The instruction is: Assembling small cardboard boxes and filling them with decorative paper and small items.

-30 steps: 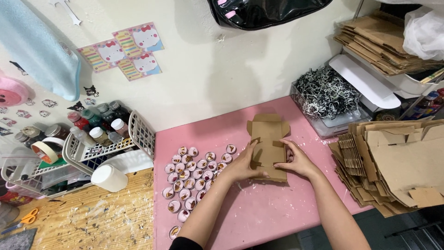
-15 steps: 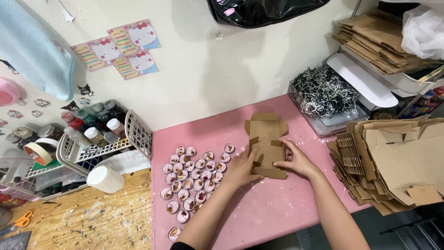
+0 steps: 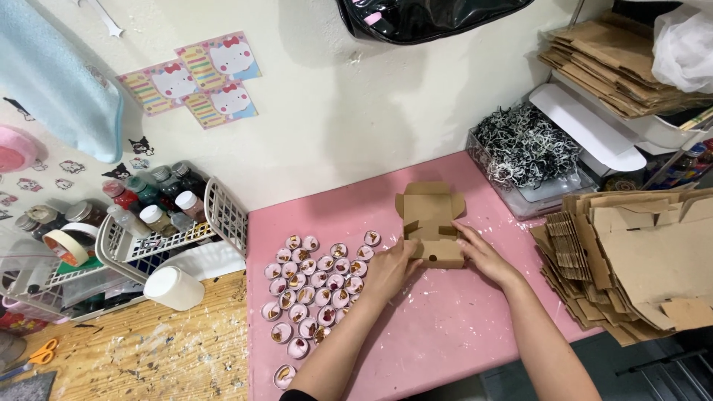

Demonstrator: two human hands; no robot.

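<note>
A small brown cardboard box (image 3: 431, 223) lies on the pink table (image 3: 445, 334), half folded, with its lid flap pointing toward the wall. My left hand (image 3: 390, 269) presses against the box's left side. My right hand (image 3: 483, 252) holds the right side, fingers on the side flap. Both hands grip the box between them. Just left of my left hand lie several small round pink cups (image 3: 316, 286) with reddish-brown bits inside, spread in a loose cluster.
A stack of flat cardboard box blanks (image 3: 631, 252) lies at the right. A clear bin of black-and-white shredded paper (image 3: 523, 152) stands at the back right. A white wire basket (image 3: 148, 238) of paint bottles and a white cup (image 3: 174, 288) stand at the left.
The box's sides are folded up more tightly between my hands. The view has shifted slightly; the hands stay on the box.
</note>
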